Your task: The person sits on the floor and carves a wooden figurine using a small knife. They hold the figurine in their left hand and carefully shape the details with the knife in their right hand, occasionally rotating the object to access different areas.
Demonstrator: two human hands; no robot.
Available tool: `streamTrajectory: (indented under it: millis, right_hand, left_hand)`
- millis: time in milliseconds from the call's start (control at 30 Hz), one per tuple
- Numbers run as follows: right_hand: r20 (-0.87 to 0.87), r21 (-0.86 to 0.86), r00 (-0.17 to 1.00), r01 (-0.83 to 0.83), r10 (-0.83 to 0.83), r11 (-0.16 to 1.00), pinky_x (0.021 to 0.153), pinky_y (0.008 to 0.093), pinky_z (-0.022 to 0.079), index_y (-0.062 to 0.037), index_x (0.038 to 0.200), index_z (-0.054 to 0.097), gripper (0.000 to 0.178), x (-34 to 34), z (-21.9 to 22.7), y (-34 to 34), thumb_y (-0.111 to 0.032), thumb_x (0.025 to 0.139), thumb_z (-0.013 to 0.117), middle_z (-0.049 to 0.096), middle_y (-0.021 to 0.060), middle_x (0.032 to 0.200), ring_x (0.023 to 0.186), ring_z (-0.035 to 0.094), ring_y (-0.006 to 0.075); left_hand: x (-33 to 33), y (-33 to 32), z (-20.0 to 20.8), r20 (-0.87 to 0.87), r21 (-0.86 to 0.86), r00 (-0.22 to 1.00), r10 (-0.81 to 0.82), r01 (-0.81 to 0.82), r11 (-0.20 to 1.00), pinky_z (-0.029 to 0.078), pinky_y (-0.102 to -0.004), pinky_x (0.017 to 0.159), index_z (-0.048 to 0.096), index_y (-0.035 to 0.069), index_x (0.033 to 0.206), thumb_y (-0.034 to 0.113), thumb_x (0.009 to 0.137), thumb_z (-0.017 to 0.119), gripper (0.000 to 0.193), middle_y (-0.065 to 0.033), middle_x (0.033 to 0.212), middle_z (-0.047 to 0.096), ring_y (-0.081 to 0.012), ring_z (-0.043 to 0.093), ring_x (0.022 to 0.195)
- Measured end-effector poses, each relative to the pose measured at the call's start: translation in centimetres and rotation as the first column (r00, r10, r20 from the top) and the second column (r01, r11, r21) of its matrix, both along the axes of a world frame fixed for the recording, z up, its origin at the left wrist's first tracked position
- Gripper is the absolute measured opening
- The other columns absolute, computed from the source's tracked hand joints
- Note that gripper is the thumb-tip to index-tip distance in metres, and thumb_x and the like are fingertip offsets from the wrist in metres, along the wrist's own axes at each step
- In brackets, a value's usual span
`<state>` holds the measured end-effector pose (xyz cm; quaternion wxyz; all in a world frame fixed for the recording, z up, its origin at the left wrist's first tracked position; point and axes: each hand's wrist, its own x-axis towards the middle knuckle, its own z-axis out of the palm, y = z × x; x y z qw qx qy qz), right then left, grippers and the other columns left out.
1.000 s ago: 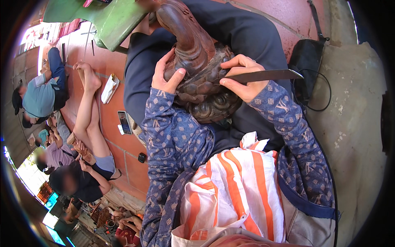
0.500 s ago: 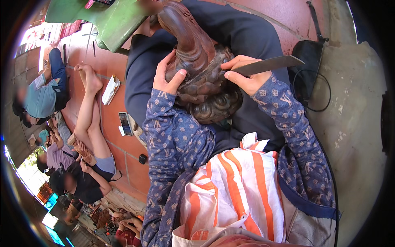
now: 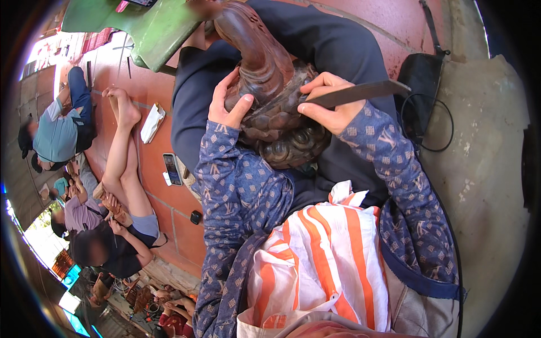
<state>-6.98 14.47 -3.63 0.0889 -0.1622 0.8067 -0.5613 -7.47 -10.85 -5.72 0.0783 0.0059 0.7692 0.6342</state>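
A dark brown carved wooden statue (image 3: 260,59) rests between my legs, its rounded scroll-like base towards me. My left hand (image 3: 226,110) wraps round the left side of the carving, thumb towards me, and steadies it. In my right hand (image 3: 331,107) is a long, flat, dark blade-like strip (image 3: 369,93), pinched between thumb and fingers. Its wide end points out to the right, past the hand. The other end is hidden by my fingers, close against the carved petals of the base, so I cannot tell whether it touches.
A green plastic chair (image 3: 160,36) stands at the far left. On the red tiles (image 3: 169,205) lie a phone (image 3: 172,169), a white packet (image 3: 152,124) and a small black case (image 3: 195,217). A black bag (image 3: 420,84) with a cord lies right. Several people sit left.
My right hand has shifted slightly left along the carving, and the strip has turned so that less of its flat face shows. My left hand and the statue stay nearly still.
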Motion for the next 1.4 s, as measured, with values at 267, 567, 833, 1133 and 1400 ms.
streamTrajectory:
  millis: [267,567,833,1133,1400]
  right_hand:
    - [0.067,-0.074,0.997,0.029,-0.024,0.997,0.076,0.0271,0.048,0.0025,0.081,0.067,0.012,0.2,0.1,0.2,-0.01,0.081,0.066,0.066,0.0102,0.096,0.085,0.062,0.0159]
    - [0.237,-0.254,0.954,0.245,-0.185,0.936,0.079,0.0267,0.05,0.0007,0.093,0.068,0.019,-0.9,2.3,4.2,-0.015,0.086,0.06,0.068,0.0086,0.093,0.085,0.062,0.0137]
    - [0.477,-0.469,0.78,0.615,-0.404,0.634,0.076,0.025,0.054,0.0011,0.09,0.067,0.015,0.5,-1.5,7.8,-0.01,0.088,0.056,0.066,0.0117,0.101,0.086,0.063,0.0132]
    - [0.22,-0.437,0.842,0.536,-0.492,0.723,0.07,0.0209,0.049,0.0013,0.086,0.067,0.012,-0.1,-2.4,5.7,-0.008,0.088,0.059,0.066,0.0044,0.085,0.076,0.059,0.0084]
    - [0.087,-0.397,0.859,0.495,-0.505,0.773,0.073,0.0241,0.05,0.0022,0.087,0.066,0.013,-0.4,-3.0,5.3,-0.01,0.087,0.06,0.066,0.0063,0.085,0.08,0.062,0.0116]
  left_hand:
    - [0.1,-0.2,-0.3,-0.002,0.012,1.0,-0.002,0.002,1.0,0.035,-0.0335,0.103,0.039,-0.003,0.134,0.019,0.084,0.068,0.062,-0.0165,0.131,0.048,-0.0227,0.047,0.12]
    - [0.1,0.2,0.4,-0.012,-0.018,1.0,-0.012,0.012,1.0,0.034,-0.0332,0.104,0.04,-0.005,0.134,0.021,0.084,0.066,0.061,-0.0159,0.131,0.049,-0.0225,0.047,0.121]
    - [-0.1,0.3,0.1,-0.032,-0.019,0.999,-0.017,0.016,1.0,0.034,-0.0329,0.104,0.04,-0.004,0.135,0.02,0.084,0.064,0.061,-0.0169,0.128,0.05,-0.0232,0.048,0.119]
    - [-0.3,-0.9,-1.3,-0.096,-0.088,0.995,-0.019,0.011,0.996,0.035,-0.0324,0.102,0.04,-0.004,0.135,0.031,0.086,0.062,0.063,-0.0164,0.127,0.051,-0.0223,0.049,0.117]
    - [-0.3,-1.1,-1.9,-0.113,-0.207,0.991,0.072,-0.095,0.974,0.038,-0.0312,0.098,0.047,0.0,0.131,0.038,0.086,0.062,0.061,-0.0152,0.12,0.057,-0.0215,0.053,0.111]
